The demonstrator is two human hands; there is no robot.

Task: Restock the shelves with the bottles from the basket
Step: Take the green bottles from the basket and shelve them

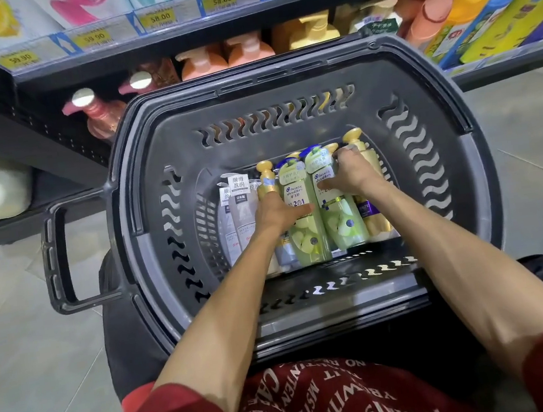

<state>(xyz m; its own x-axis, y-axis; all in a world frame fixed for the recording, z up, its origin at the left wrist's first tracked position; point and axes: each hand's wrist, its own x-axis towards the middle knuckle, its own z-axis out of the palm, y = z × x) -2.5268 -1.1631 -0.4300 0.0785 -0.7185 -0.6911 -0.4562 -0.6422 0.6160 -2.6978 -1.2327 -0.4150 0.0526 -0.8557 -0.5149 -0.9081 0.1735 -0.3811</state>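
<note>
A dark grey plastic basket [280, 76] sits in front of me, below the shelves. Several bottles lie in its bottom. Two are green shampoo bottles side by side: my left hand [276, 213] grips the left green bottle [307, 235], and my right hand [352, 172] grips the right green bottle [343, 220] near its top. White-grey bottles [238, 217] lie at the left. Gold pump bottles [365, 158] lie at the right, partly hidden under my right hand. Another gold pump top [265, 172] shows just above my left hand.
The low shelf [173, 51] behind the basket holds pink, orange and yellow pump bottles [244, 52]. At the right stand blue and yellow containers [510, 11]. Price tags [222, 1] line the shelf edge above. The basket handle [58, 261] sticks out left over the tiled floor.
</note>
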